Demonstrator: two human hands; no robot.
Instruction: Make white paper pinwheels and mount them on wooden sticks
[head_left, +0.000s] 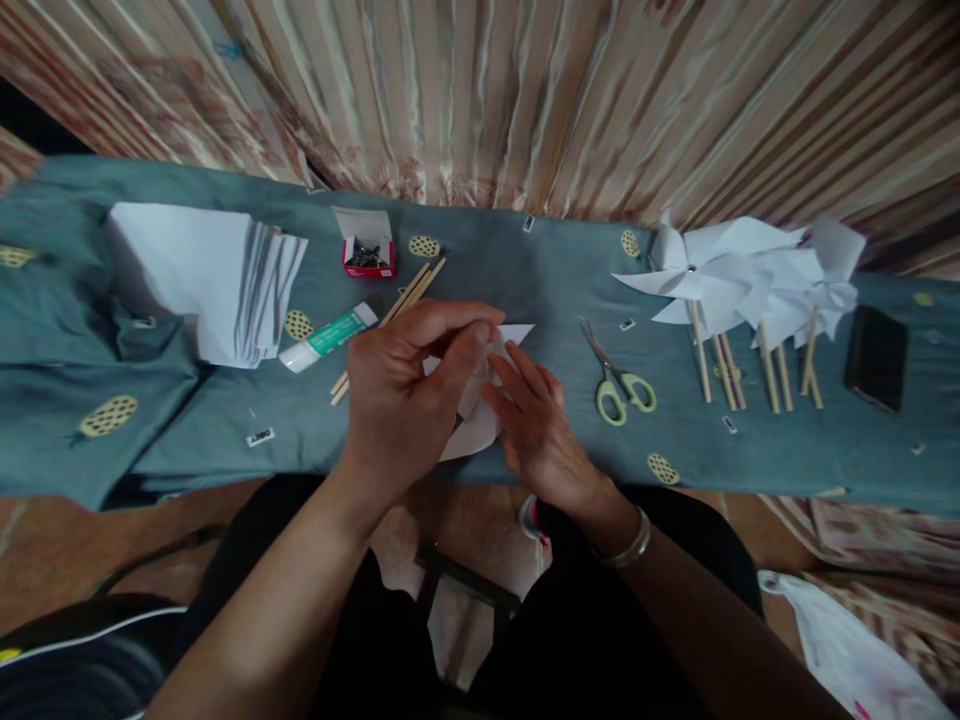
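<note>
Between my hands, near the table's front edge, is a white paper pinwheel (472,434) with folded, curling blades. My left hand (405,385) is closed on it, with thumb and index finger pinched together near its middle. Whether a small pin sits in that pinch is hidden. My right hand (538,432) grips the paper from the other side, its fingers bent against the folds. Just beyond my left hand lie wooden sticks (412,290) and a glue stick (328,338). Scissors (622,385) with green handles rest to the right of my right hand.
A stack of white paper (202,280) lies at the left. An open red box (369,258) of small metal pins stands at the back. Several finished pinwheels (739,265) on sticks lie at the right, beside a dark phone (876,358). A pleated curtain (480,110) hangs behind the table.
</note>
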